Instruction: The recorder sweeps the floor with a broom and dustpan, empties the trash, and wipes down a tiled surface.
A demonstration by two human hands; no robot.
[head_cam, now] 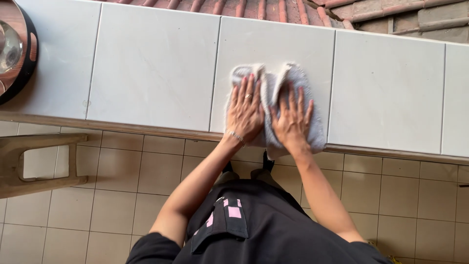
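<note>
Cloth [312,124], one grey fluffy one, lies on the white tiled tabletop [151,68], at its near edge. Its long side runs from the near edge toward the far edge, and a bit hangs over the near edge. Two hands press flat on it, fingers spread and pointing away: the left hand [244,111] and the right hand [291,117], side by side. One round tray [19,49] sits far left. One wooden stool [34,164] stands on the floor.

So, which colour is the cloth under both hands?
Light grey cloth, seen best in the head view.
</note>
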